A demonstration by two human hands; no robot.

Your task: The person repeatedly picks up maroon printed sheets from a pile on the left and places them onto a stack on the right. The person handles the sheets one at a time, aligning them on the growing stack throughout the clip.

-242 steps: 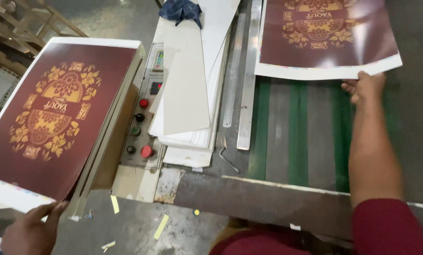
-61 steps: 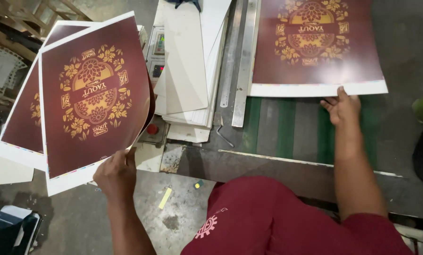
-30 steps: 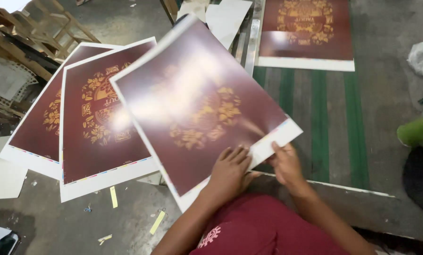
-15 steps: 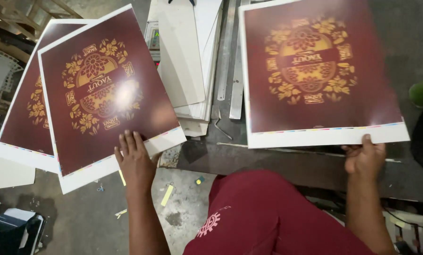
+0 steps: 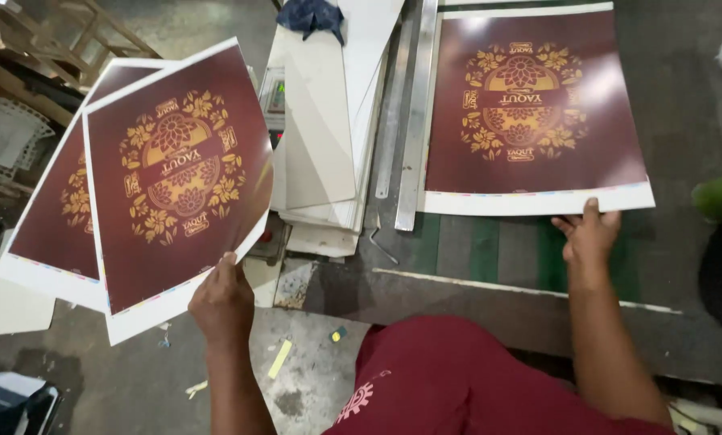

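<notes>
Maroon printed sheets with a gold floral emblem and a white margin number three in view. One lifted sheet is in the left hand, one stacked sheet lies under and behind it at the left on a pile, and one flat sheet lies on the machine bed at the right. A stack of plain white boards sits between them, with two metal rulers lying alongside it and a dark blue rag at its far end.

The lifted sheet is tilted, its long axis running from lower left to upper right, its right edge curling upward; its emblem reads upside down from the wearer's side. The flat sheet lies square to the bed, its long axis across the view, its white margin toward the person and its emblem upright.

The left hand reaches forward from the lower middle, forearm nearly vertical in the view, fingers closed in a pinch on the lower edge of the lifted sheet, holding it off the pile. The right hand stretches forward with a straight forearm; its fingers are spread and only loosely bent, their tips touching the near white margin of the flat sheet, resting on it rather than gripping it. A green cylindrical object stands at the far right edge, well apart from the right hand.
</notes>
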